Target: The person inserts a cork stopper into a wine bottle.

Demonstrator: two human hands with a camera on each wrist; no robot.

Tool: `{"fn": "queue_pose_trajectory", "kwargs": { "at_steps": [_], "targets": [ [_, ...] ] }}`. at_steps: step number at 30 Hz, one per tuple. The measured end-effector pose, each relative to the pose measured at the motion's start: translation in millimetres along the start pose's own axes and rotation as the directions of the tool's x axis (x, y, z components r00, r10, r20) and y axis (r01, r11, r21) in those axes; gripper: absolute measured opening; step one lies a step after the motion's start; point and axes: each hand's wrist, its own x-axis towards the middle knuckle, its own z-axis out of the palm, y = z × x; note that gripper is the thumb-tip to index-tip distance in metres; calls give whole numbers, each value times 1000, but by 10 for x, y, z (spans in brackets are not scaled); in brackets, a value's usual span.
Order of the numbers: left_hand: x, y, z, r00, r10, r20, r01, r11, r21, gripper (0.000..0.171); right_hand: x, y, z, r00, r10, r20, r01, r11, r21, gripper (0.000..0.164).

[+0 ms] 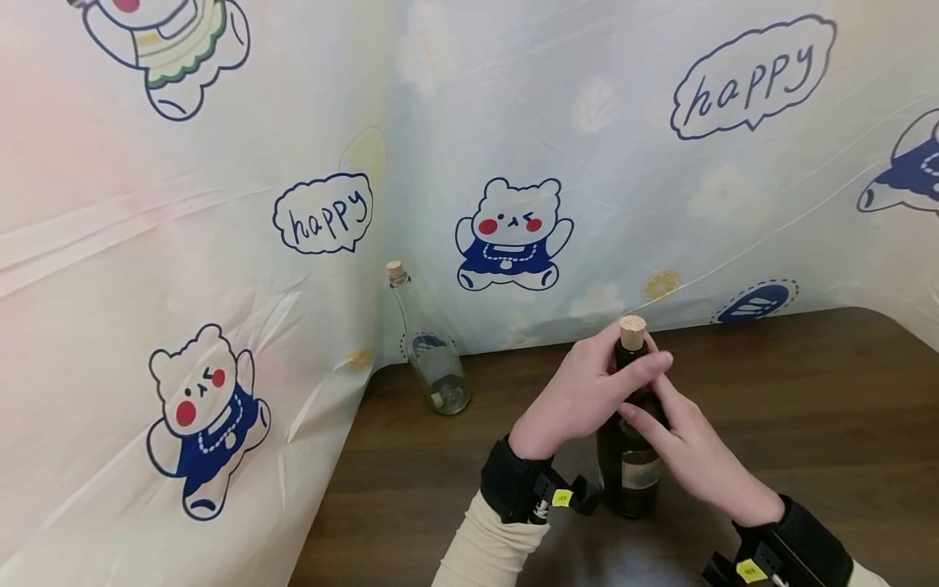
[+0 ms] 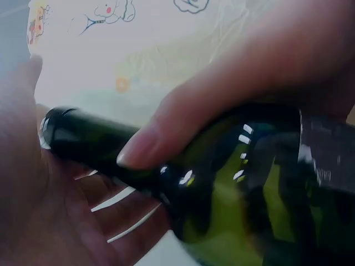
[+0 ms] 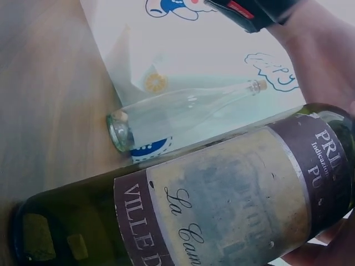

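A dark green wine bottle (image 1: pixel 632 444) with a paper label stands upright on the table, a cork (image 1: pixel 633 326) sticking up from its mouth. Around the neck, just under the cork, my left hand (image 1: pixel 579 387) holds on, its thumb lying across the front. Lower down, my right hand (image 1: pixel 697 452) grips the bottle at the neck and shoulder, thumb against the glass. The right wrist view shows the bottle's printed label (image 3: pixel 233 194) up close. In the left wrist view a thumb (image 2: pixel 147 147) presses on the dark neck; some fingers are hidden behind it.
A clear glass bottle (image 1: pixel 433 359) with a cork stands at the table's far left corner, something small inside its base. The brown wooden table (image 1: pixel 807 424) meets a printed cloth (image 1: pixel 623 163) hanging behind and along the left side.
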Motion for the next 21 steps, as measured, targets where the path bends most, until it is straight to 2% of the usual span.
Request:
{"fn": "queue_pose_trajectory", "kwargs": {
  "at_steps": [1,5,7,10,15,18,21],
  "targets": [
    [-26,-18,-14,1000,-3,9,3,1000,5,23,2,-3,-9,1000,4,5,-4,1000,-9,67],
    [-118,-112,-46,999,-35,38,34,999,36,37,-1,7,-47,998,29,52,-29,1000,6,40],
    [-177,-186,-38,996,-60,63,57,998,41,42,-16,29,-69,994,59,87,-63,997,39,33],
    [-269,-320,8,994,-73,87,70,997,31,48,-65,102,-84,982,98,158,-114,989,95,49],
    [-409,-511,147,992,-74,97,73,997,14,70,-212,317,-33,962,86,259,-124,983,137,70],
    [-451,-574,223,993,-74,94,70,997,36,83,-288,429,17,961,79,266,-116,985,126,73],
    [-467,-601,263,995,-70,74,64,995,78,91,-307,489,66,968,75,240,-102,989,105,73]
  ]
}}
